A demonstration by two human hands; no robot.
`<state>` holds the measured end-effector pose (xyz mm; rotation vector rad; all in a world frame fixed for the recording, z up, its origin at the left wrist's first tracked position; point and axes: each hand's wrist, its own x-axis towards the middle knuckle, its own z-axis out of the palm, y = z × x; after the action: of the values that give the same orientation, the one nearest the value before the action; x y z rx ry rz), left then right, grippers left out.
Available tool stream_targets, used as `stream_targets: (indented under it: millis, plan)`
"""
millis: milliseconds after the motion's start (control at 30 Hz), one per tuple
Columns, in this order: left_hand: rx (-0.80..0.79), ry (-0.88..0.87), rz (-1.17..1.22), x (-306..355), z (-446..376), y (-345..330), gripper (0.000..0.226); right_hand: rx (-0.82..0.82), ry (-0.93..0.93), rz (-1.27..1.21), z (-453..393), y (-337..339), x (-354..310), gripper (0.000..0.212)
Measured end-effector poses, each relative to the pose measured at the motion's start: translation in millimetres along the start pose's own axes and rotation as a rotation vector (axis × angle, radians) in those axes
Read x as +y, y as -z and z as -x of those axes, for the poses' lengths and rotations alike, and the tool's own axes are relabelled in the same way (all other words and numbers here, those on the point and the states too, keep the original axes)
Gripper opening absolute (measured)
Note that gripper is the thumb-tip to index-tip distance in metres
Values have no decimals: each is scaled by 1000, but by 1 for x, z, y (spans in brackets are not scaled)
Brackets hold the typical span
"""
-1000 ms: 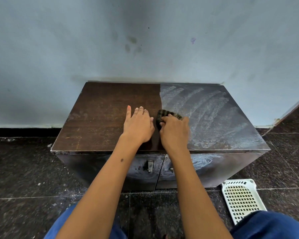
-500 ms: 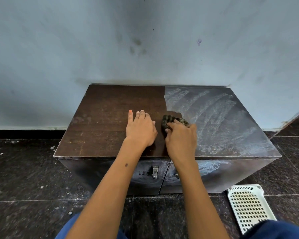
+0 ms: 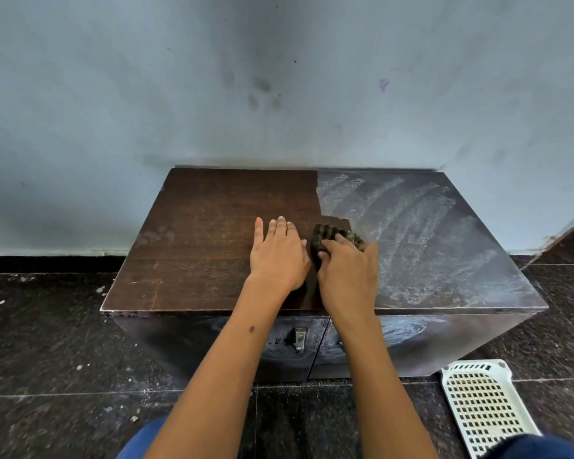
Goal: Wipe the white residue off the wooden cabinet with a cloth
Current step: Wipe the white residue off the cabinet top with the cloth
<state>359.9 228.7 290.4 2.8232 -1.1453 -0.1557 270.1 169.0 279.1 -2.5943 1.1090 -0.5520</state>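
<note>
A low dark wooden cabinet (image 3: 196, 226) stands against the wall. Its left half shows bare brown wood, while white streaky residue (image 3: 421, 233) covers the right half and smears the right door front. My right hand (image 3: 348, 276) grips a dark bunched cloth (image 3: 332, 236) and holds it on the top at the border between clean wood and residue. My left hand (image 3: 277, 253) rests flat on the clean wood just left of the cloth, fingers straight.
A pale blue wall (image 3: 279, 94) rises directly behind the cabinet. Dark speckled floor tiles (image 3: 47, 342) surround it. A white perforated plastic basket (image 3: 484, 405) lies on the floor at the lower right. A metal latch (image 3: 299, 337) sits on the door fronts.
My right hand and the cloth have shifted slightly to the right, into the residue. A small notch of clean wood has opened at the residue's edge. My left hand has stayed flat.
</note>
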Motion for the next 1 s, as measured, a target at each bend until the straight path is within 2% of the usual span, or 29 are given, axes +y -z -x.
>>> stream_targets:
  millis: [300, 567, 867, 1000]
  plan:
    - [1, -10, 1, 3, 0, -3, 54, -31, 40, 30, -68, -29, -9, 24]
    - [5, -14, -18, 4, -1, -2, 53, -10, 38, 36, -28, -9, -1, 26]
    - [4, -64, -12, -6, 0, -3, 53, -21, 32, 44, -69, -24, -12, 24]
    - [14, -57, -10, -3, 1, -3, 53, -23, 41, 49, -55, -17, -6, 24]
